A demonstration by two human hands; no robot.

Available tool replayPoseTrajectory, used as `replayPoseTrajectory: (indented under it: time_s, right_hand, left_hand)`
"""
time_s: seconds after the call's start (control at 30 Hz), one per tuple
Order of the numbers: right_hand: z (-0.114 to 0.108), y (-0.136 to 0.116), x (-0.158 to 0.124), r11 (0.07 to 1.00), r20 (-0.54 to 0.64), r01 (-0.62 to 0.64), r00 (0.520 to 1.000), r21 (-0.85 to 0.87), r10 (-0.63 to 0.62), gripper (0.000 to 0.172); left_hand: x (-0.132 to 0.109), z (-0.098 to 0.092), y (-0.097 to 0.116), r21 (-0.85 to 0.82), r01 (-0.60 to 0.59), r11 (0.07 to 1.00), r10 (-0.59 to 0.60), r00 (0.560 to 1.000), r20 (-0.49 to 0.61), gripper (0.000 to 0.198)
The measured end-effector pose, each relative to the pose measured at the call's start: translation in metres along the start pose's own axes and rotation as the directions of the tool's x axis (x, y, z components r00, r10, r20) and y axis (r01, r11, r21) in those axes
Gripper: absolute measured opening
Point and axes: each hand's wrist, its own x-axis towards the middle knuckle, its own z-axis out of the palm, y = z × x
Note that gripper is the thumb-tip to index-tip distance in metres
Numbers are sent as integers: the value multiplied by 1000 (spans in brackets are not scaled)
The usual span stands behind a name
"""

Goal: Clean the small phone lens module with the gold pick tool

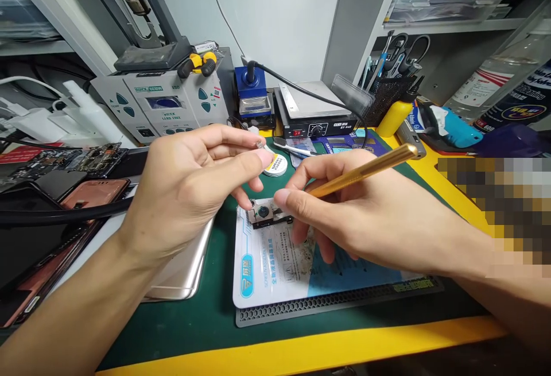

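The working tip of the gold tool (365,170) is hidden behind the fingers of the right hand (370,221). The speck (259,144) pinched by the left hand (189,192) is too small to identify. A pixelated patch (499,209) at the frame's mid-right masks whatever lies there.

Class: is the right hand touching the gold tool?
Touching. Head view: the right hand grips the gold tool, no gap; the left hand pinches a small metal part.

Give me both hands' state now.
Left hand: closed, pinching a tiny metal part.
Right hand: closed on a gold tool.
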Motion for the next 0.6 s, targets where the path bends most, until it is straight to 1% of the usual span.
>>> replayPoseTrajectory:
  time_s: [0.07, 0.17, 0.23, 0.27, 0.3, 0.33, 0.37, 0.47, 0.6]
  right_hand:
    - [-1, -1, 0, 1000, 14, -7, 1000, 13, 7, 16]
    - [-7, -3, 0, 999, 24, 42, 999, -4, -41, 21]
    - [-11, -2, 1, 986, -10, 135, 991, -102, -137, 23]
    - [-12, -1, 2, 967, -23, 187, 981, -171, -194, 22]
    - [-13, 1, 3, 918, -20, 264, 959, -295, -282, 20]
    - [-12, 3, 4, 872, -6, 308, 942, -379, -335, 15]
    - [-11, 6, 5, 837, 38, 345, 931, -424, -364, 12]
    - [-5, 11, 8, 769, 123, 394, 914, -503, -387, 17]
    - [-1, 13, 11, 733, 164, 430, 898, -526, -409, 21]
  left_hand:
    - [0, 0, 1, 0, -1, 1000, 1, 1000, 4, 19]
    - [0, -2, 2, 0, 0, 1000, 0, 1000, -6, 17]
    - [1, -4, 2, -1, -21, 1000, 21, 1000, -21, 16]
    - [1, -5, 1, -4, -36, 999, 36, 999, -30, 16]
    - [2, -6, 1, -13, -55, 998, 54, 998, -40, 16]
    - [3, -7, 1, -24, -70, 997, 68, 996, -53, 15]
    - [4, -8, 0, -35, -78, 996, 76, 995, -61, 15]
    - [6, -10, 0, -59, -81, 995, 77, 994, -74, 16]
    - [5, -11, 2, -61, -74, 995, 71, 996, -49, 22]
